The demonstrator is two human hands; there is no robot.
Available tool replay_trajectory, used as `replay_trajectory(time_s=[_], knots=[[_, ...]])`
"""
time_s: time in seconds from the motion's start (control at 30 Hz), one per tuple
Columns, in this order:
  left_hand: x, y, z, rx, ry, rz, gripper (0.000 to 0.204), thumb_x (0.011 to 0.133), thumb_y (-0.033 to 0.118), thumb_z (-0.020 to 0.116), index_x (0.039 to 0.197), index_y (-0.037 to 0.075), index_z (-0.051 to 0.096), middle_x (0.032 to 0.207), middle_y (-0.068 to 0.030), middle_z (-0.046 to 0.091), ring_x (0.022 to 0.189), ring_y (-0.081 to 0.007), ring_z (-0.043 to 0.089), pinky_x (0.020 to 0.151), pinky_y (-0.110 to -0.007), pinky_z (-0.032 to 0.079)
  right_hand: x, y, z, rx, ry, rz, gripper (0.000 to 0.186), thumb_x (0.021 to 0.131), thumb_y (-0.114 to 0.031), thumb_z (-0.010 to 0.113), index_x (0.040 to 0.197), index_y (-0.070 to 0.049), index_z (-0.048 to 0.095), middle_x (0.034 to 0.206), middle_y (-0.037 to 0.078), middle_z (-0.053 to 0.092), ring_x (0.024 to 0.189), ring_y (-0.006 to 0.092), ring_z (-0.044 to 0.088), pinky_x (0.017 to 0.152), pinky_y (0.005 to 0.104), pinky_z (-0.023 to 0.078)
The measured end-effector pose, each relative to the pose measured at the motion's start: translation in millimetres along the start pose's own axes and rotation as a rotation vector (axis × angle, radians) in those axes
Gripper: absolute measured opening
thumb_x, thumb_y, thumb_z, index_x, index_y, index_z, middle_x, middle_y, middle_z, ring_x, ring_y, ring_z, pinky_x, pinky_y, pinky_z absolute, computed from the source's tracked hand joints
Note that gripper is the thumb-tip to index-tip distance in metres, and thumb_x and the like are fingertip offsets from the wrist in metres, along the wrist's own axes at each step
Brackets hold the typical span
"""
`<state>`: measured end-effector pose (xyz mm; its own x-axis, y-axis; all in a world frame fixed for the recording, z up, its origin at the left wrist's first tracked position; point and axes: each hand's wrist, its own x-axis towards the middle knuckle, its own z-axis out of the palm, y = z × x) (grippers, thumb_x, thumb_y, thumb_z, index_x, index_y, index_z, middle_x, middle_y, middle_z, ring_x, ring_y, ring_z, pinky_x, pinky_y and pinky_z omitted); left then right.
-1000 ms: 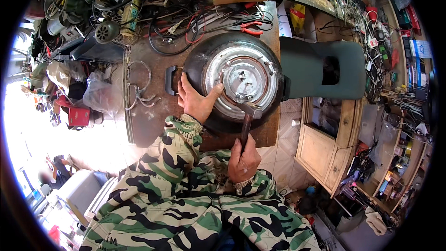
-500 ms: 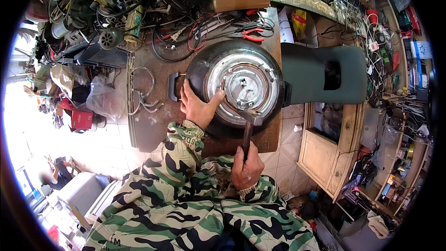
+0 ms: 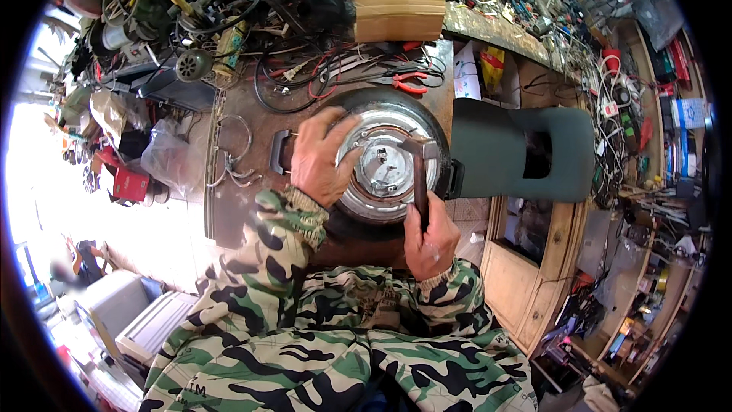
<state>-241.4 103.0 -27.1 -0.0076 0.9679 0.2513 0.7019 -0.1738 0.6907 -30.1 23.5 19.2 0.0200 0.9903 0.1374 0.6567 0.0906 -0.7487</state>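
A round dark electric pan [image 3: 347, 104] lies bottom up on the brown worktable, its silvery metal underside and ring-shaped heating element showing. At the pan's left side, my left hand [image 3: 324, 156] is open, slightly blurred, with its fingers spread above the metal edge; whether they touch it I cannot tell. My right hand [image 3: 432, 238] is closed around the dark handle of a hammer [image 3: 420, 150]. The hammer's head is over the right part of the metal underside. A black side handle [image 3: 280, 152] sticks out left of the pan, and another [image 3: 457, 178] on the right.
Red-handled pliers [image 3: 410, 82] and tangled cables [image 3: 267, 80] lie behind the pan, near a cardboard box [image 3: 399, 8]. Bent metal tubes [image 3: 232, 164] rest on the table's left. A dark green stool-like seat [image 3: 496, 145] adjoins the right edge. Cluttered shelves [image 3: 648, 252] stand farther right.
The hammer has moved up and to the right over the pan's underside. My left hand has shifted upward with its fingers raised. The whole view has shifted slightly.
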Motion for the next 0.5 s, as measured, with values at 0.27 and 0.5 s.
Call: replay_trajectory(time_s=[0.27,0.5], knots=[[2.6,-0.2,26.5,0.025,0.027,0.020,0.024,0.087,0.009,0.078,0.110,0.006,0.076,0.095,-0.0153,0.073,0.088,-0.0375,0.072,0.074,-0.044,0.058,35.7,7.7,21.9,0.037,-0.017,-0.140,0.032,0.099,-0.006,0.069,0.128,0.003,0.062,0.093,0.028,0.070,0.082,0.0469,0.072,0.067,0.0490,0.058],[6.5,0.6,29.7,0.062,0.011,-0.002,0.018,0.086,0.006,0.080,0.104,0.006,0.075,0.091,-0.0150,0.072,0.083,-0.0376,0.072,0.070,-0.044,0.057,39.7,13.4,27.9,-0.034,-0.105,-0.119,0.035,0.099,-0.008,0.067,0.131,0.005,0.060,0.090,0.025,0.070,0.078,0.0453,0.071,0.065,0.0494,0.057]])
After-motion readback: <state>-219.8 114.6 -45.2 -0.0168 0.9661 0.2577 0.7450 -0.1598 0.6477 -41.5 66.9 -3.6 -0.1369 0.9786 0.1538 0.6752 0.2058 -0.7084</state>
